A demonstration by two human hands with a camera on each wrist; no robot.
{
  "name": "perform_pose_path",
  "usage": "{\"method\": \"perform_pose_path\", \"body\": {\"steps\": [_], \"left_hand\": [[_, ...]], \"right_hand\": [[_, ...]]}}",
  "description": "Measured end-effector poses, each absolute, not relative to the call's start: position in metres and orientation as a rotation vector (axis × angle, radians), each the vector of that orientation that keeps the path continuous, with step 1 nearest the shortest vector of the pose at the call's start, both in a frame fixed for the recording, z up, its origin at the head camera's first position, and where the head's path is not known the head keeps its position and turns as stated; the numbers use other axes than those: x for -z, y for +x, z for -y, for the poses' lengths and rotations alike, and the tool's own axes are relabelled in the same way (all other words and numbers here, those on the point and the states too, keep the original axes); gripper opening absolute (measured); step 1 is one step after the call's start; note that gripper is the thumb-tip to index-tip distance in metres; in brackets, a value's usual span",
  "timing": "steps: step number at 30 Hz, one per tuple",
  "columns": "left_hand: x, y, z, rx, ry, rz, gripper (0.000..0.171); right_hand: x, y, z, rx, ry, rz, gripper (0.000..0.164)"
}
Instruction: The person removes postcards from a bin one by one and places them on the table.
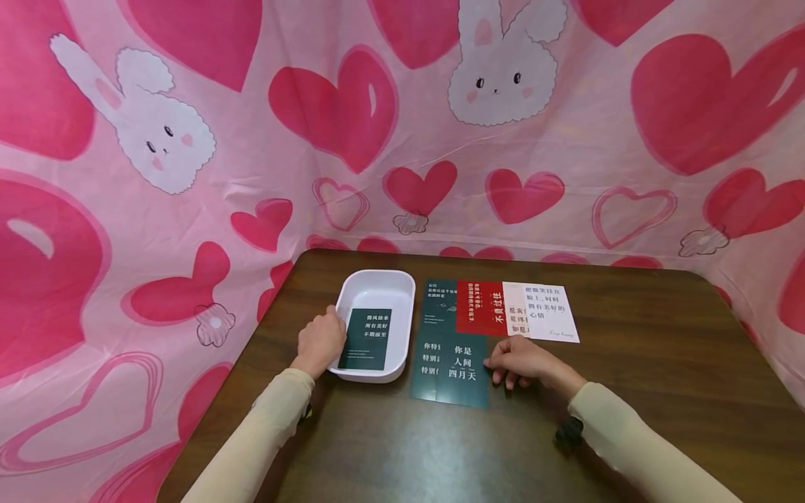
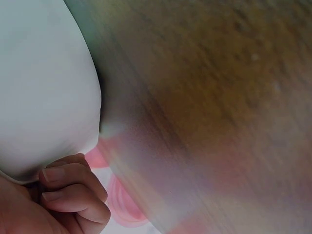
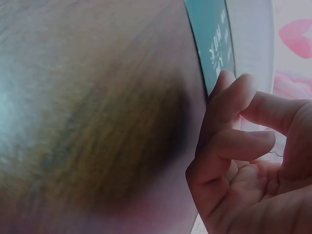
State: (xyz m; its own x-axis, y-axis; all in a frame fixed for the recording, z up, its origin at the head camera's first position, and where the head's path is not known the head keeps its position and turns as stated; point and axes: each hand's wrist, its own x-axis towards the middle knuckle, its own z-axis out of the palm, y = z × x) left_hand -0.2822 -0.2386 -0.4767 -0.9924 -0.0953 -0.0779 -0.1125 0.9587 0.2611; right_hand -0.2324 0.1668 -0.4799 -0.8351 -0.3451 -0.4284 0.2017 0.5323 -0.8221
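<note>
My left hand [image 1: 322,341] grips the left rim of a white plastic tray [image 1: 372,281]; in the left wrist view its fingers [image 2: 78,190] curl at the tray's edge. A dark green card [image 1: 365,342] with white Chinese text lies inside the tray. My right hand [image 1: 527,361] pinches the right edge of another dark green card [image 1: 464,381], which overlaps a similar green card [image 1: 424,381] on its left. In the right wrist view, the fingertips [image 3: 225,80] meet the edge of that card.
Behind these two lie a dark green card [image 1: 440,314], a red card [image 1: 479,307] and white cards [image 1: 550,314], overlapping in a row. All rest on a brown wooden table [image 1: 660,363]. Pink cloth [image 1: 440,147] with hearts and rabbits hangs around the table.
</note>
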Motion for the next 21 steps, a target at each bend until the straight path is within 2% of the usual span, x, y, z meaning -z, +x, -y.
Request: {"method": "perform_pose_path", "body": {"steps": [21], "left_hand": [[0.479,-0.284,0.239,-0.409,-0.179,-3.041,0.043]], "right_hand": [[0.442,-0.255,-0.158,1.303,-0.150,-2.368,0.029]]}}
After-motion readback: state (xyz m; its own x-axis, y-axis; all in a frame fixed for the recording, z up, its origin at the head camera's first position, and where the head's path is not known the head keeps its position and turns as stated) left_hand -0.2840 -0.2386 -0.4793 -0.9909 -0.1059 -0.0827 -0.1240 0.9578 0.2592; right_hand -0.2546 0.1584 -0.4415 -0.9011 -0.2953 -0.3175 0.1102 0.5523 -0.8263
